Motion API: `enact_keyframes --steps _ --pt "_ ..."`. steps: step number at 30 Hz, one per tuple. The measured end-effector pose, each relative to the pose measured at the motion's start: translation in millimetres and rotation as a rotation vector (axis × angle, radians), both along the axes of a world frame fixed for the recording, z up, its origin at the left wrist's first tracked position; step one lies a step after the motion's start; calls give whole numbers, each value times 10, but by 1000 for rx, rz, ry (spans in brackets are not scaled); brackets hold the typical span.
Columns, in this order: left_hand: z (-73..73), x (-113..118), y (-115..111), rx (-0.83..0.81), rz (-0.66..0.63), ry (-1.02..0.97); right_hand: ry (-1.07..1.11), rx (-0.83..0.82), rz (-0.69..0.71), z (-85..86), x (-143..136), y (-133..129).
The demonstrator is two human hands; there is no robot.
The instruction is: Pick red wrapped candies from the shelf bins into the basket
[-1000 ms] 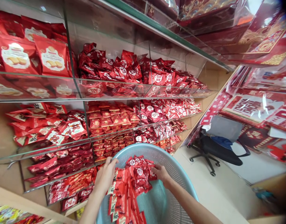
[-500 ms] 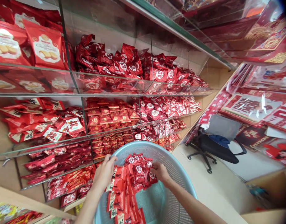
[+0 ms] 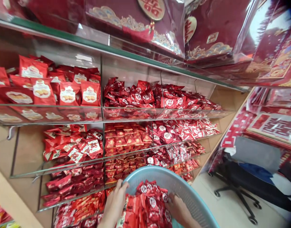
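A pale blue plastic basket (image 3: 197, 190) stands low in the view, with red wrapped packets (image 3: 152, 202) heaped inside it. At the basket's left rim is my left hand (image 3: 115, 201), its fingers curled over the edge beside the packets. My right hand (image 3: 180, 209) is inside the basket, its bent fingers against the right side of the heap; the fingertips are partly hidden and blurred, so what they hold cannot be made out.
Glass shelves (image 3: 126, 115) behind the basket hold red packets in divided compartments. Dark red gift bags (image 3: 136, 28) stand on the top shelf. An office chair (image 3: 252, 177) is at the right on the pale floor.
The view has tilted up, so the shelves, basket and both hands appear lower, and more of the gift bags shows. Both hands remain at the basket, on either side of the packets.
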State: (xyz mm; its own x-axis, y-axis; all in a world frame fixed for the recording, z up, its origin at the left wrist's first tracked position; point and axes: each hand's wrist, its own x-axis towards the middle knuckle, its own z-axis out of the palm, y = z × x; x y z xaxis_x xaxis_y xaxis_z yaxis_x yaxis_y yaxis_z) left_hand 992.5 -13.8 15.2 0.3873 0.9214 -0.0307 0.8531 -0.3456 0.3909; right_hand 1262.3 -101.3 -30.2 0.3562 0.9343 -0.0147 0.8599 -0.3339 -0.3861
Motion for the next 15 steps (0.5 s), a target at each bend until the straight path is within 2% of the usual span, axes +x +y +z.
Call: enact_keyframes --steps 1,3,6,7,8,10,12,13,15 --pt "2 1 -2 -6 4 8 -26 -21 29 207 -10 6" --pt "-7 4 -2 -11 3 13 -37 -36 164 796 -55 39" --pt "-42 8 3 2 -9 9 119 -76 553 2000 -209 138" --pt "-54 9 5 4 -7 12 157 -41 651 2422 -284 186" --pt "-65 9 5 3 -4 19 163 58 677 2822 -367 244" --pt "-85 8 3 -5 4 41 116 349 655 3494 -546 412" --pt "-100 8 1 -16 16 64 43 614 581 3941 -719 662" --pt "-104 9 2 -21 23 73 -11 691 537 4081 -796 814" --pt "-101 12 10 -32 32 87 -133 718 470 4230 -928 1139"
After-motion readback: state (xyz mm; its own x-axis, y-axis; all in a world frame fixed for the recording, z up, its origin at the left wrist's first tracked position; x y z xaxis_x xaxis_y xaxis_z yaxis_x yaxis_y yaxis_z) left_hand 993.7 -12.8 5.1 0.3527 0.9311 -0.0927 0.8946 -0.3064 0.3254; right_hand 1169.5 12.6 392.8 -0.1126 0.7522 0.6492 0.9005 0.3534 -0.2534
